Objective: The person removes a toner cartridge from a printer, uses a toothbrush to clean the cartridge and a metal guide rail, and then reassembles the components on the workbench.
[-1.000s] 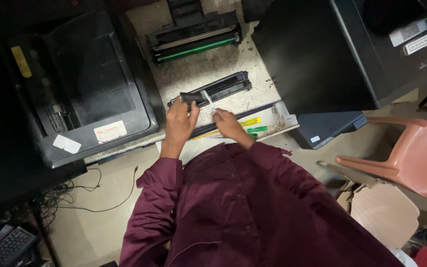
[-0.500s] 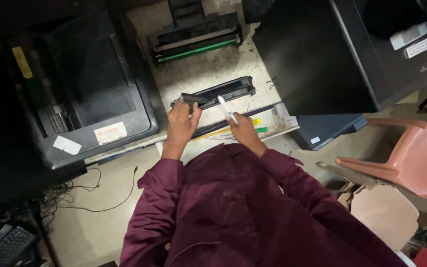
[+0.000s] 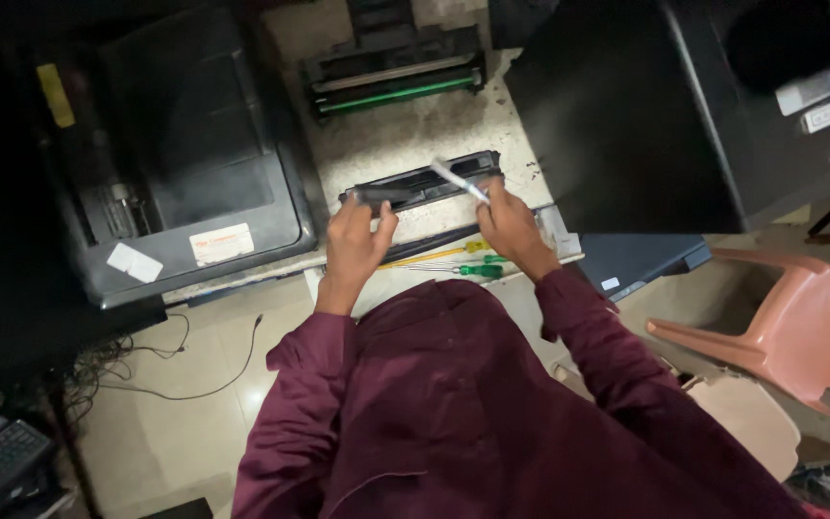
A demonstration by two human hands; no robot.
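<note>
At the left edge of the desk (image 3: 405, 144) sits a big dark printer (image 3: 184, 163) with its top open; the hollow inside holds only its own metal parts, as far as the dim light shows. Beside it, the left hand (image 3: 355, 240) is closed on the left end of a black toner cartridge (image 3: 425, 183), which lies across the middle of the desk near the front edge. If this grip loosens, I judge the cartridge could turn or slide toward the front edge, since only this hand steadies it.

The right hand (image 3: 509, 223) is shut around a thin white tool (image 3: 459, 180) (a brush or a pen, I cannot tell which) with its tip over the cartridge top. Too hard a push here could scratch the part or shake out powder onto the already dusty desk.

Just at the front edge lie a yellow screwdriver (image 3: 439, 254) and a green screwdriver (image 3: 463, 271); a wrist could knock them to the floor. At the back edge rests a second cartridge unit with a green roller (image 3: 398, 82), well apart from the hands. On the right stands another black printer (image 3: 665, 106), closed, so its inside is hidden.
</note>
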